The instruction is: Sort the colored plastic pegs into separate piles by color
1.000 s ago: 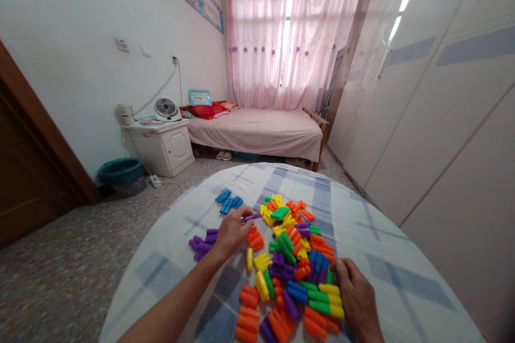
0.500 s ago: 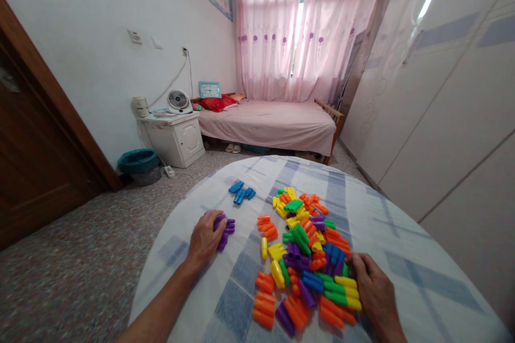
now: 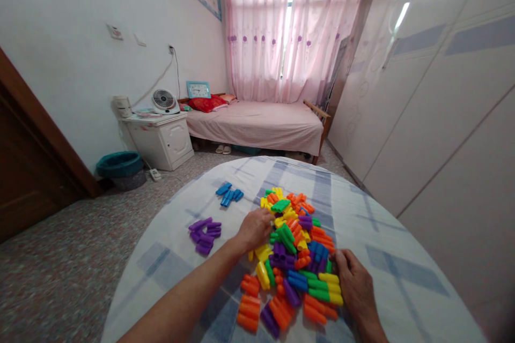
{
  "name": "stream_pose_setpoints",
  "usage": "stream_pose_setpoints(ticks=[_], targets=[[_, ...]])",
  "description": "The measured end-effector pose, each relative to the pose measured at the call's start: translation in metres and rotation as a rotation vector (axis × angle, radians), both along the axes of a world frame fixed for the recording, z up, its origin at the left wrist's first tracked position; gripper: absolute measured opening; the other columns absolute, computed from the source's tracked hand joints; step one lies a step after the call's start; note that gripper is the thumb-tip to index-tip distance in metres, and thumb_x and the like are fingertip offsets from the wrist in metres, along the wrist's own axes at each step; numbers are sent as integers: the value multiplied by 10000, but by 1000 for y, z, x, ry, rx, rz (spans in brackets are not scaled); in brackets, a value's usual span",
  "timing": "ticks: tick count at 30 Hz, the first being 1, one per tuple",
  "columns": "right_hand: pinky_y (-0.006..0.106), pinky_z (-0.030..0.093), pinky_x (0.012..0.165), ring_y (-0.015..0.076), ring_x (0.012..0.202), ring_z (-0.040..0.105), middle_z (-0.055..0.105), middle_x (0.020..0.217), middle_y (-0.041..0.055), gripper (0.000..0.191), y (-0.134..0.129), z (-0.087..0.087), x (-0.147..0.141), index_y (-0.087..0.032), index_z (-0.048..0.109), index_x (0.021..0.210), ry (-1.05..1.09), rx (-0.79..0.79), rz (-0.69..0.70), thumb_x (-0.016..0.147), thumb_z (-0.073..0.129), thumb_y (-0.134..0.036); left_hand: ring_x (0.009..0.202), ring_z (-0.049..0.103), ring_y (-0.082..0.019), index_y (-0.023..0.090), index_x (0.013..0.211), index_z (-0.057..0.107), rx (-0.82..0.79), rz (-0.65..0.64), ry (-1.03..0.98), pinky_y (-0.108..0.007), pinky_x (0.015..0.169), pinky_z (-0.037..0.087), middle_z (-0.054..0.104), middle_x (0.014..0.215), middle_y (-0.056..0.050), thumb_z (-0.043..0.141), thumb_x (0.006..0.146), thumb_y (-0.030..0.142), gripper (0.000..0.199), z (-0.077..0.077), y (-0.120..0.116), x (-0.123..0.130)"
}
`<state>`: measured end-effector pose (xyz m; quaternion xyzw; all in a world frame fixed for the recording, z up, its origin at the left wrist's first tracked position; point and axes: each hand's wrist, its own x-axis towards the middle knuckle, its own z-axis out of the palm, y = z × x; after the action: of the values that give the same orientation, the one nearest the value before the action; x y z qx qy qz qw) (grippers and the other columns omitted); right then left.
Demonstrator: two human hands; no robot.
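Note:
My left hand [image 3: 256, 229] reaches over the left side of a mixed pile of plastic tube blocks, its fingers partly spread beside the yellow blocks [image 3: 263, 253] and an orange block. Their tips are partly hidden, and nothing shows in them. At the pile's right edge, my right hand [image 3: 356, 282] rests with curled fingers near a green-and-yellow block [image 3: 325, 296]; whatever they might hold is hidden. Several purple blocks [image 3: 204, 236] lie apart on the left. Behind those sits a small group of blue blocks [image 3: 229, 195].
The round table [image 3: 161, 284] has a checked white and blue cloth. Beyond it stand a bed [image 3: 257, 120], a white bedside cabinet [image 3: 161, 142] with a fan [image 3: 164, 101], and a bin [image 3: 120, 169]. A tall wardrobe [image 3: 422, 118] lines the right side.
My left hand has left the purple blocks and moved right to the pile. The purple blocks now lie uncovered. My right hand stays at the pile's edge; the view has turned slightly right.

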<state>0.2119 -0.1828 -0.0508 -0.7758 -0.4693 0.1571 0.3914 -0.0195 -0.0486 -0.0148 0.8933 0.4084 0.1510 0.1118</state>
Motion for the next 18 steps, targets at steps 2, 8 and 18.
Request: stream_pose_setpoints(ticks=[2, 8, 18], targets=[[230, 363, 529, 147, 573, 521, 602, 606, 11, 430, 0, 0, 0, -216, 561, 653, -17, 33, 12, 820, 329, -536, 1004, 550, -213, 229, 1015, 612, -26, 10, 39, -318, 864, 432, 613, 1024, -59, 496, 788, 188, 258, -4, 7, 12], [226, 358, 520, 150, 584, 519, 622, 626, 26, 430, 1, -1, -1, -216, 565, 637, -22, 82, 9, 811, 341, -539, 1011, 550, -221, 239, 1141, 549, -73, -27, 108, -294, 843, 430, 576, 1099, -66, 545, 763, 270, 380, -5, 22, 21], [229, 356, 555, 143, 589, 522, 599, 625, 3, 398, 3, -1, -3, -218, 542, 654, 17, 38, 0, 845, 315, -483, 935, 565, -227, 255, 1165, 538, -120, -99, 169, -281, 784, 443, 572, 1036, -53, 637, 662, 405, 534, -5, 43, 26]])
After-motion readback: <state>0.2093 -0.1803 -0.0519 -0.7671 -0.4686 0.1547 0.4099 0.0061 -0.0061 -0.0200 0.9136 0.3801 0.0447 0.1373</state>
